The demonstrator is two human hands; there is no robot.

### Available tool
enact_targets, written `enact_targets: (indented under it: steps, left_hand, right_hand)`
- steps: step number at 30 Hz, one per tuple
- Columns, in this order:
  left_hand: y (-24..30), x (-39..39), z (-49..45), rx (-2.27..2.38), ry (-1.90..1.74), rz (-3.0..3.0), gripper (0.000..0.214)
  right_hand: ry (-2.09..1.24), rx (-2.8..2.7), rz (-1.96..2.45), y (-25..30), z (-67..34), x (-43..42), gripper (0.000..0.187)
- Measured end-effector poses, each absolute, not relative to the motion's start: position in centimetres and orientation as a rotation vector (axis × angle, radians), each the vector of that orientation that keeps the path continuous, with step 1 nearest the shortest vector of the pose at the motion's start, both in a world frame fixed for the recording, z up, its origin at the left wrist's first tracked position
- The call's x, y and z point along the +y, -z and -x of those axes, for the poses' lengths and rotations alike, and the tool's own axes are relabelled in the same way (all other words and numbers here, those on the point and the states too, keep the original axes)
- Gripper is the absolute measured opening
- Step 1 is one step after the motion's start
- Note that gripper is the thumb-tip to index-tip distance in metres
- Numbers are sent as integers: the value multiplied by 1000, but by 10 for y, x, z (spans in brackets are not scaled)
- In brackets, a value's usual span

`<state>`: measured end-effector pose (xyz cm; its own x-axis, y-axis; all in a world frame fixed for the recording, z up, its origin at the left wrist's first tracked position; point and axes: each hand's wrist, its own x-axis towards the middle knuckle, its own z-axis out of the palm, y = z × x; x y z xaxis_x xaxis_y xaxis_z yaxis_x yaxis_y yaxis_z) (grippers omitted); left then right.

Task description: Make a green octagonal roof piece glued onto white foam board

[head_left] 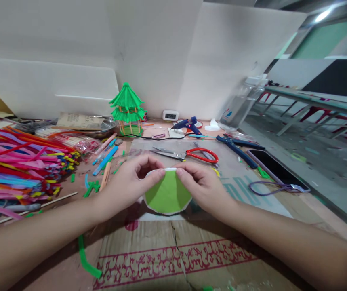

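Over the cluttered table (70,188), the left hand (135,178) and right hand (205,186) pinch a green disc (167,195) by its upper edge (lightly is best). Even pressure should prevent creases.

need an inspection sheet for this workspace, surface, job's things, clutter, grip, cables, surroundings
Surface: tabletop, partly covered by red-patterned cardboard and a printed translucent sheet.
Job's things: green disc, pale-edged.
Clutter: colourful fuzzy stems at left; red-handled scissors, glue gun and green tiered model beyond the hands; pliers and phone at right.
Grip: left hand and right hand pinch the disc's upper edge.
Cables: black cable near the glue gun; connection unclear.
Surroundings: pale boards behind; more tables at right.
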<state>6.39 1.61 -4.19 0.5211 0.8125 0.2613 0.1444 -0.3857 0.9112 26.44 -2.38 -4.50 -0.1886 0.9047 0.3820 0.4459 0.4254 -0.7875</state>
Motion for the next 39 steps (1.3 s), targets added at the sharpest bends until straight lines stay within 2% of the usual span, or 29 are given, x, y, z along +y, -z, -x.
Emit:
enact_targets:
  steps: [13, 23, 25, 29, 34, 39]
  left_hand:
    - [42, 15, -63, 838, -891, -1798, 25]
    - [31, 23, -57, 963, -1035, -1933, 23]
    - [26, 21, -56, 924, -1096, -2002, 17]
    - [23, 17, -54, 795, -1243, -2165, 3]
    - [27, 18, -48, 421, -1349, -2217, 20]
    - [16, 18, -42, 222, -1401, -2507, 29]
  right_hand:
    - [-646, -1727, 1167, 42, -266, -21, 25]
    - [-827, -1682, 1086, 47, -262, -19, 19]
    - [-727, -1714, 1063, 46, -263, -20, 18]
    - [-275, -1909, 1005, 37, -270, -22, 17]
    - [160, -2090, 746, 19, -280, -22, 21]
    - [437, -2151, 634, 9, -284, -27, 20]
